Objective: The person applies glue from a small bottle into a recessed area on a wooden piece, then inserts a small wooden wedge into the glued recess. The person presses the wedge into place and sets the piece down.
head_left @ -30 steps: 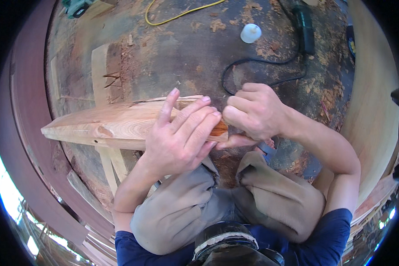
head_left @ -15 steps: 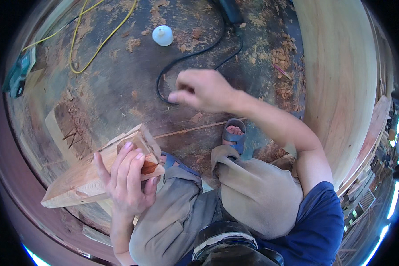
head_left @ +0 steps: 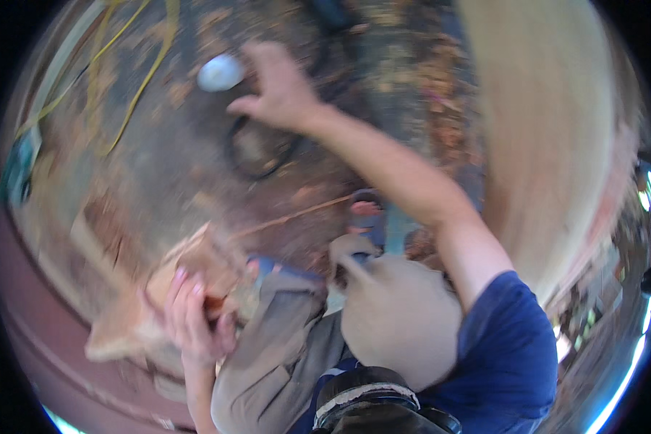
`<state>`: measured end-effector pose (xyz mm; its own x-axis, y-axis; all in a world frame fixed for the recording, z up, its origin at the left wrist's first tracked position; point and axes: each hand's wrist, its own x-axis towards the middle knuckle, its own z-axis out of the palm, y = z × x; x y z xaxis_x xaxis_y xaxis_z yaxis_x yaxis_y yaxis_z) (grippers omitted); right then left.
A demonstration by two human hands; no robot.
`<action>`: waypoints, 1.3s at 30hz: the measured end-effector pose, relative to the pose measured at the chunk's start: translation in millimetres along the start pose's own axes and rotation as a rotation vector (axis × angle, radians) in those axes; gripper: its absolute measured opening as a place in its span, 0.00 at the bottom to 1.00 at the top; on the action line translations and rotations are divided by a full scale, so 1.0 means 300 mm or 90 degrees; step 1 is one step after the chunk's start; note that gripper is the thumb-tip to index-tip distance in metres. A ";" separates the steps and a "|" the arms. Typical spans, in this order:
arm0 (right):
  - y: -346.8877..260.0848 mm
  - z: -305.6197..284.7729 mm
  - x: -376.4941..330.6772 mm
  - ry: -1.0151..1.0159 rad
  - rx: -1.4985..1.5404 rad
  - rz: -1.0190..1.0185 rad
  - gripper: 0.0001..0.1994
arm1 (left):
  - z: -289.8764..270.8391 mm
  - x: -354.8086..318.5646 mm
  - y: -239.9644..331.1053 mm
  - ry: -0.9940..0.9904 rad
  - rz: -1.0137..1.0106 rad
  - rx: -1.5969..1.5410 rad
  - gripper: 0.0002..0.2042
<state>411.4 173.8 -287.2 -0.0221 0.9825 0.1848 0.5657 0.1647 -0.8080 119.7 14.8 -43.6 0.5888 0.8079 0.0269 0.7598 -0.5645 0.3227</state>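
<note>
My left hand (head_left: 195, 322) rests against the near end of a roughly shaped wood block (head_left: 134, 322), steadying it beside my left knee. Its fingers lie bent over the block's end, where a reddish-brown patch shows. My right hand (head_left: 278, 90) reaches far forward over the floor, thumb and fingers apart, holding nothing. Just left of its fingers stands a small white bottle (head_left: 220, 73), seen from above; a narrow gap separates them. The picture is smeared by motion.
A yellow cord (head_left: 139, 92) loops at the far left, near a green power tool (head_left: 18, 168). A black cord (head_left: 257, 176) curls below my right hand. A wide pale board (head_left: 550, 130) runs along the right. Wood shavings litter the dark floor (head_left: 170, 137).
My right hand has moved forward and left, from over the black cord to beside the white bottle, and its fingers have spread. My left hand stays on the wood block. The whole view has shifted.
</note>
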 end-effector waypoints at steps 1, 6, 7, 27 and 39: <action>-0.002 0.025 0.023 0.016 -0.027 -0.051 0.51 | -0.006 -0.012 0.004 -0.025 -0.028 0.005 0.22; -0.001 0.089 0.103 -0.061 0.070 0.001 0.39 | -0.008 -0.037 0.016 0.013 -0.023 0.060 0.19; -0.005 0.093 0.113 -0.073 0.060 0.003 0.37 | -0.009 -0.039 0.017 0.026 -0.021 0.070 0.19; -0.487 -0.166 -0.069 -0.533 0.193 -0.227 0.32 | -0.137 -0.046 0.094 -0.101 -0.108 0.168 0.18; -0.605 -0.140 -0.044 -0.532 0.147 -0.395 0.26 | -0.009 -0.062 0.048 0.130 -0.036 0.184 0.17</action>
<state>343.5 127.3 -119.6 -0.8611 0.4541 0.2286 0.0929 0.5826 -0.8074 118.9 -7.9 -36.8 0.4981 0.8400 0.2151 0.8535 -0.5188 0.0496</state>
